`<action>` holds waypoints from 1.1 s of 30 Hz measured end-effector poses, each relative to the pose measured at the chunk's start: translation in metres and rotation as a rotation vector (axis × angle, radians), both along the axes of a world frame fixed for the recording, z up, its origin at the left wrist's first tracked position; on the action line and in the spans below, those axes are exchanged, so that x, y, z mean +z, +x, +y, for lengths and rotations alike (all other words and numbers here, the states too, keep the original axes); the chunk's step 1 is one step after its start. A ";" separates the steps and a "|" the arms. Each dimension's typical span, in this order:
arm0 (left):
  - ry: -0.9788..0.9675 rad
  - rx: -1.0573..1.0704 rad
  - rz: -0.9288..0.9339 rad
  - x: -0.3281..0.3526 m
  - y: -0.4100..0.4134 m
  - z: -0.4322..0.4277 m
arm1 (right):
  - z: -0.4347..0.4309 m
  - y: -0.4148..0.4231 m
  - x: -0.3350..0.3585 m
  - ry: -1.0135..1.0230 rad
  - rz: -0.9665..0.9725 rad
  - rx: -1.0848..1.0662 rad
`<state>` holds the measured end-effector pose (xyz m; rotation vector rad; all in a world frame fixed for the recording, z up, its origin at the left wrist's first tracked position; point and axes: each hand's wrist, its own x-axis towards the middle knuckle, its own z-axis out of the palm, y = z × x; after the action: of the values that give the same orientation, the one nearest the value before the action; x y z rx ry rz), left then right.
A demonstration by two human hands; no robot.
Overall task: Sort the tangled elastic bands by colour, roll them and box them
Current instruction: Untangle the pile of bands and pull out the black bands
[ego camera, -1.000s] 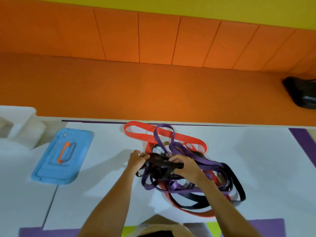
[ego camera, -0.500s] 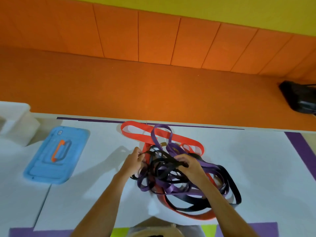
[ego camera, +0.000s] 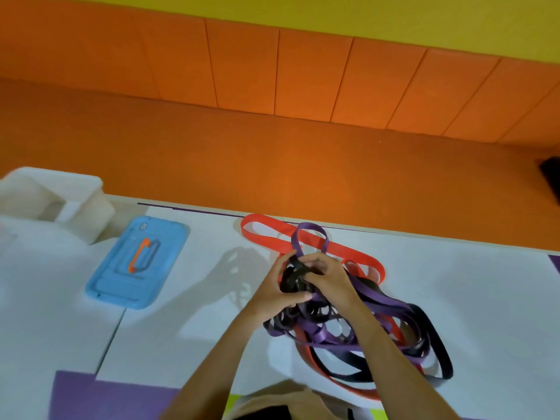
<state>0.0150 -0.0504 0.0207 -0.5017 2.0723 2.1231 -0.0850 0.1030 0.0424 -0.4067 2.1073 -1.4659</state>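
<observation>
Left hand (ego camera: 274,286) nearer right hand (ego camera: 328,277) (table (ego camera: 454,298))

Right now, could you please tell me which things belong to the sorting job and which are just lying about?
Job: tangled bands; black band gripped by left hand and right hand; white box; blue lid.
Lying about: dark object on the orange bench.

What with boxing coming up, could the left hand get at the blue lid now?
Probably yes, once freed: the left hand grips the black bands, but only bare table lies between it and the blue lid.
</observation>
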 end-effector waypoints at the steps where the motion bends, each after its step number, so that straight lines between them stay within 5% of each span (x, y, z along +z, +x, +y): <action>1: -0.041 0.063 0.015 0.000 -0.001 -0.002 | -0.002 -0.002 0.007 0.001 0.015 0.050; 6: -0.215 0.272 0.091 0.018 -0.008 -0.029 | -0.005 -0.009 0.043 -0.021 0.078 0.214; 13: -0.327 0.301 0.219 0.068 -0.002 -0.074 | 0.004 -0.015 0.051 -0.042 0.065 0.127; 18: -0.545 0.326 0.142 0.053 0.014 -0.105 | 0.014 -0.008 0.017 -0.033 -0.035 0.007; 23: -0.604 0.571 -0.082 -0.017 0.045 -0.114 | 0.021 0.007 -0.029 0.100 -0.071 -0.052; 29: -0.777 0.371 -0.568 -0.086 0.094 -0.109 | 0.031 0.026 -0.053 0.266 -0.051 0.076; 33: -0.969 0.314 -0.683 -0.088 0.107 -0.097 | 0.039 0.031 -0.066 0.379 0.083 0.143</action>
<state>0.1217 -0.1478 -0.0671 -1.4621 2.4797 0.6518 -0.0544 0.1425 -0.0239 -0.4656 2.3048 -0.9559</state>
